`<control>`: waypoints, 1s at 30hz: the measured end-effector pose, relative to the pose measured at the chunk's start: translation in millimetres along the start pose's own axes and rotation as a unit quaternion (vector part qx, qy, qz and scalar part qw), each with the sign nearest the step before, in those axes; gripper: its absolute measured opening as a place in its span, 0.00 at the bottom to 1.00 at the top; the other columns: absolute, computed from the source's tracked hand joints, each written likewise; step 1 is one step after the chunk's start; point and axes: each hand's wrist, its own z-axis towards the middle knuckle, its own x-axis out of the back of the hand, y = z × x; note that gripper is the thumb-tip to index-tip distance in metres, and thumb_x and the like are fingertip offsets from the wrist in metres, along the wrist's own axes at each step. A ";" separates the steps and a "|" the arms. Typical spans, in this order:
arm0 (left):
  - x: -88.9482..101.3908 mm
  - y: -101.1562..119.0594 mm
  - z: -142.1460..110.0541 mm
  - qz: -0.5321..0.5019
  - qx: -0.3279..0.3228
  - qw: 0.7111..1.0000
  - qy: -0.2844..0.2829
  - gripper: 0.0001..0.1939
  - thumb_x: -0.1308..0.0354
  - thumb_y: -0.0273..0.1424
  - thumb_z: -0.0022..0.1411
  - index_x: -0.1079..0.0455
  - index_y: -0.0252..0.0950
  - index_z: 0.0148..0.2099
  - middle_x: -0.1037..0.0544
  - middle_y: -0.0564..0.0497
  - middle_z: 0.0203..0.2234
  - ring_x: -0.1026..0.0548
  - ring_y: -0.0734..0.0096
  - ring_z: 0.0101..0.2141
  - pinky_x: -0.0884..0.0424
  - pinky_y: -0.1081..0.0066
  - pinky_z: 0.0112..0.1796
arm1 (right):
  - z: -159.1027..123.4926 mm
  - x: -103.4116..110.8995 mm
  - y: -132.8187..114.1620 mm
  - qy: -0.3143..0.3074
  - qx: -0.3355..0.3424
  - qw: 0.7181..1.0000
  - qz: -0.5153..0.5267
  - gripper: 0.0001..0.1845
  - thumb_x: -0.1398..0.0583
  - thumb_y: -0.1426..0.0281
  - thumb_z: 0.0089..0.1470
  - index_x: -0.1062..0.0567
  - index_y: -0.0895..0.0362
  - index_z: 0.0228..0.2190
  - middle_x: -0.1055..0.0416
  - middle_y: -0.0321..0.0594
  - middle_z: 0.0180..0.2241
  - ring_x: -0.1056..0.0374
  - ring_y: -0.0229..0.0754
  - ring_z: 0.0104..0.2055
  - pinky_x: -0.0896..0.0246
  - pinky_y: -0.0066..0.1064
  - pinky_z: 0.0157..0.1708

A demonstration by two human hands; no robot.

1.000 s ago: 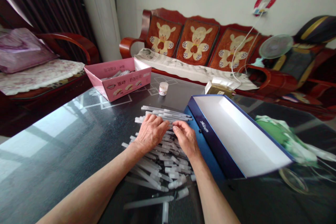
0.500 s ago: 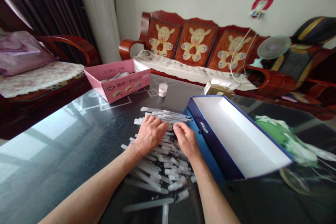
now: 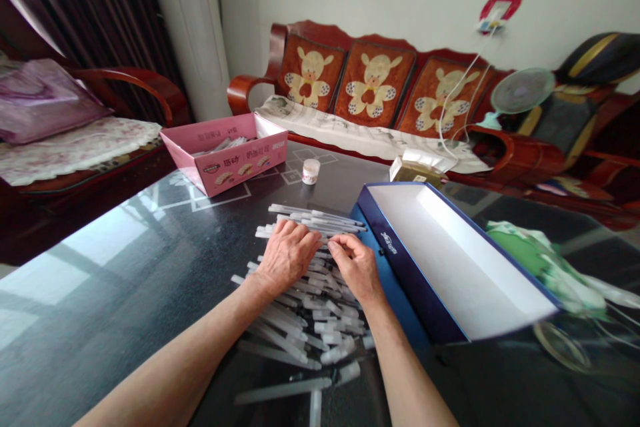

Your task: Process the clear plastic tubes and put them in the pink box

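Slim translucent white pens (image 3: 320, 217), several of them, lie in a loose pile on the dark table, with short pale caps (image 3: 333, 337) among those nearer me. My left hand (image 3: 289, 253) rests palm down over the pile, its fingers curled round a pen that they mostly hide. Facing it, my right hand (image 3: 356, 267) pinches the pen's end between thumb and forefinger. The two sets of fingertips are nearly touching. Just right of my right hand stands a dark blue box (image 3: 407, 280) with a white inside.
A pink box (image 3: 240, 163) with pens in it stands at the back left. Near it is a small white jar (image 3: 311, 171). A tissue pack (image 3: 417, 170) and a green-and-white bag (image 3: 540, 260) lie around the blue box. Beyond the table (image 3: 125, 260) is a wooden sofa (image 3: 250, 90).
My right hand has shifted very slightly, its thumb and forefinger turning a little at the pen's end. My left hand and the pile look the same.
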 end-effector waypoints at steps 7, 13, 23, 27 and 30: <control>1.3 1.2 -2.5 -0.008 -0.008 1.000 -0.005 0.15 0.54 0.30 0.68 0.30 0.41 0.52 0.28 0.50 0.28 0.35 0.66 0.30 0.42 0.65 0.36 | 1.1 3.0 -3.2 0.018 -0.018 1.000 0.013 0.11 0.42 0.61 0.52 0.25 0.56 0.27 0.27 0.37 0.28 0.33 0.41 0.32 0.40 0.30 0.32; 4.5 -0.6 -2.0 0.041 0.061 0.996 0.043 0.15 0.50 0.41 0.66 0.25 0.41 0.36 0.30 0.51 0.23 0.35 0.66 0.29 0.44 0.64 0.36 | 4.8 12.4 9.0 0.155 -0.071 0.985 0.022 0.13 0.45 0.60 0.53 0.28 0.56 0.28 0.26 0.39 0.29 0.32 0.44 0.34 0.38 0.33 0.34; 3.9 -0.4 -1.6 0.036 0.043 0.997 0.045 0.14 0.50 0.41 0.66 0.25 0.42 0.36 0.30 0.50 0.24 0.35 0.66 0.30 0.44 0.64 0.37 | -3.6 -0.5 -4.6 0.059 0.223 0.943 -0.241 0.10 0.43 0.71 0.55 0.24 0.50 0.38 0.24 0.39 0.40 0.38 0.50 0.54 0.53 0.48 0.56; 4.0 -4.2 -1.7 0.014 0.026 0.999 0.030 0.12 0.51 0.36 0.67 0.27 0.42 0.46 0.27 0.49 0.29 0.35 0.65 0.32 0.42 0.63 0.39 | -0.9 4.7 6.4 0.100 0.197 0.939 -0.265 0.08 0.43 0.70 0.56 0.24 0.51 0.34 0.23 0.39 0.36 0.36 0.49 0.50 0.53 0.46 0.55; 5.6 -9.9 -2.1 0.013 0.042 0.998 0.034 0.15 0.52 0.27 0.66 0.30 0.40 0.50 0.26 0.47 0.32 0.33 0.64 0.34 0.40 0.62 0.39 | 1.6 10.7 14.9 0.141 0.169 0.938 -0.267 0.07 0.44 0.70 0.55 0.25 0.54 0.33 0.25 0.41 0.37 0.34 0.48 0.46 0.49 0.43 0.51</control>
